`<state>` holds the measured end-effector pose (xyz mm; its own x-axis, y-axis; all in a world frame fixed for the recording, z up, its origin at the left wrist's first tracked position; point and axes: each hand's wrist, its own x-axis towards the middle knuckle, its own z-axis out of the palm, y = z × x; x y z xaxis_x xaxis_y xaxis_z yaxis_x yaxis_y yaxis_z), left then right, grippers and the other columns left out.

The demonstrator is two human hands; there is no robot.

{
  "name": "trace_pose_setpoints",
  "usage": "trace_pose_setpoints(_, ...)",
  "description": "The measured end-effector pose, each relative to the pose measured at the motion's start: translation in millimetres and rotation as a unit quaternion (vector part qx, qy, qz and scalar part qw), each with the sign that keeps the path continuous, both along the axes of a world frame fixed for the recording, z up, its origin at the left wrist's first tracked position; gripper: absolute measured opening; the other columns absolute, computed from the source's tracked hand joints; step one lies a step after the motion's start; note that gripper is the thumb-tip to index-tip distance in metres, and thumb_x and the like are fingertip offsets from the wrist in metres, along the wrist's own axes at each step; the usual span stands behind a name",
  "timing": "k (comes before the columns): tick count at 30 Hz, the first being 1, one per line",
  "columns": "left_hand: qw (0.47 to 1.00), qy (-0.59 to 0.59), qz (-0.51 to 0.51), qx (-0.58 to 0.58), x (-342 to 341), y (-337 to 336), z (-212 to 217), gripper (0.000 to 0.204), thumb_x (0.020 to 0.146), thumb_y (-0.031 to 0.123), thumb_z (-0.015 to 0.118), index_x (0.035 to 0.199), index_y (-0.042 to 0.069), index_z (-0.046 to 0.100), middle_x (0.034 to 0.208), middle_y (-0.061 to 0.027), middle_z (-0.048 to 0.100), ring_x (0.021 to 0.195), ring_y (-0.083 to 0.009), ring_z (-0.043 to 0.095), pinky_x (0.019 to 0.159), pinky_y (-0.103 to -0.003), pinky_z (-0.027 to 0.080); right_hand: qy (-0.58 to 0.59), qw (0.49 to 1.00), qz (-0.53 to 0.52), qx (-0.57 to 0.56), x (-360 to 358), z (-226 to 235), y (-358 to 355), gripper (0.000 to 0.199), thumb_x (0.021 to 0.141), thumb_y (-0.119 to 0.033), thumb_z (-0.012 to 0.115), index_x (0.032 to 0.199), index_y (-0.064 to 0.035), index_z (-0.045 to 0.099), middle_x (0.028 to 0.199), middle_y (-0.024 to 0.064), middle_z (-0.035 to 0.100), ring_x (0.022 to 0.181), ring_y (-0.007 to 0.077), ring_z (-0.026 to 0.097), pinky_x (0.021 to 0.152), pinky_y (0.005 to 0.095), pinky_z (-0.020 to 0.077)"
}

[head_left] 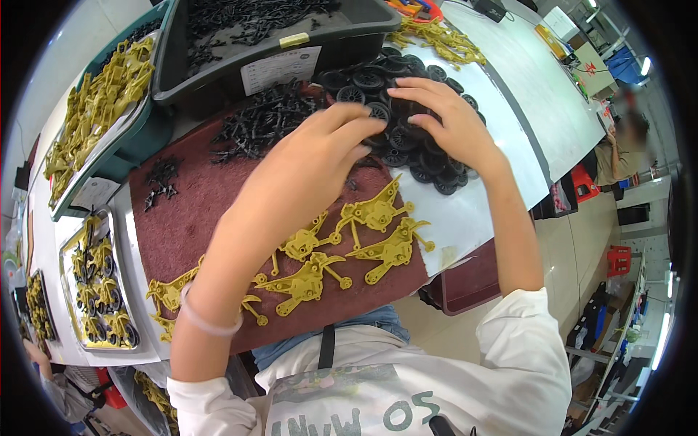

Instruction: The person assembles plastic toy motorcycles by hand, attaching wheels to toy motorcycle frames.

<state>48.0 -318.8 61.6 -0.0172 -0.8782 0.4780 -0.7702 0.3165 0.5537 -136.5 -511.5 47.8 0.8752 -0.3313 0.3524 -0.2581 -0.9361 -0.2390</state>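
My left hand (336, 138) reaches across to the near left side of a heap of black spoked toy wheels (429, 161). Its fingers are loosely bent and a little apart, touching or just above the wheels, with nothing visible in them. Over the top of the same heap, my right hand (447, 120) has its thumb and fingers spread, holding nothing I can see. Below my hands, several yellow-green plastic toy frames (305, 282) lie in rows on a dark red cloth (182, 218). My left forearm hides some of them.
Small black plastic parts (258, 123) lie heaped left of the wheels. Behind stands a black bin (291, 58) of dark parts; a green crate (138, 156) holds yellow-green parts at left. A metal tray (125, 291) carries wheeled pieces. Another person (625, 149) sits at far right.
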Motion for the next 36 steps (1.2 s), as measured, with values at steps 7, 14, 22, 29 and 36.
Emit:
trace_pose_setpoints(7,0.992,-0.104,0.064,0.021,-21,-67,-35,0.028,0.085,0.007,0.066,0.112,0.005,0.061,0.112,-0.0145,0.059,0.109,-0.0359,0.056,0.094,-0.04,0.047,-0.134,0.989,-0.044,-0.05,-10,-5,7,0.024,0.074,-0.001,0.072,0.096,-0.0042,0.062,0.109,0.0054,0.06,0.102,0.0267,0.058,0.086,0.0385,0.0485)
trace_pose_setpoints(14,0.995,-0.071,0.063,-0.021,-13,-45,-13,0.031,0.083,0.01,0.069,0.11,0.001,0.057,0.106,-0.017,0.057,0.097,-0.0363,0.061,0.084,-0.041,0.051,-0.269,0.952,-0.03,0.144,-32,19,25,0.014,0.074,0.001,0.075,0.084,0.0007,0.064,0.095,0.0091,0.071,0.085,0.0217,0.068,0.078,0.0292,0.0515)
trace_pose_setpoints(22,0.995,0.025,0.036,0.091,-31,60,13,0.038,0.078,0.002,0.07,0.116,0.0,0.063,0.116,-0.0159,0.065,0.109,-0.0323,0.062,0.093,-0.038,0.049,-0.161,0.979,-0.119,0.031,-117,-31,103,0.021,0.073,0.003,0.075,0.092,-0.0016,0.068,0.098,0.0104,0.073,0.091,0.0263,0.071,0.081,0.0328,0.056)
trace_pose_setpoints(29,0.988,0.043,0.015,0.146,-76,102,-1,0.04,0.077,0.005,0.074,0.116,0.001,0.064,0.117,-0.0143,0.063,0.104,-0.0321,0.063,0.088,-0.039,0.052,-0.08,0.987,-0.13,0.043,-129,-32,128,0.021,0.074,0.0,0.073,0.095,-0.0008,0.068,0.114,0.0118,0.069,0.104,0.0302,0.065,0.086,0.0373,0.053)
trace_pose_setpoints(36,0.989,-0.056,0.032,0.137,-95,104,-17,0.039,0.077,0.007,0.073,0.113,-0.003,0.062,0.112,-0.0136,0.058,0.098,-0.0309,0.062,0.082,-0.038,0.052,-0.113,0.98,-0.052,0.158,-112,-5,133,0.032,0.068,-0.004,0.078,0.098,-0.0032,0.068,0.105,0.0083,0.068,0.095,0.0286,0.063,0.082,0.0352,0.0512)
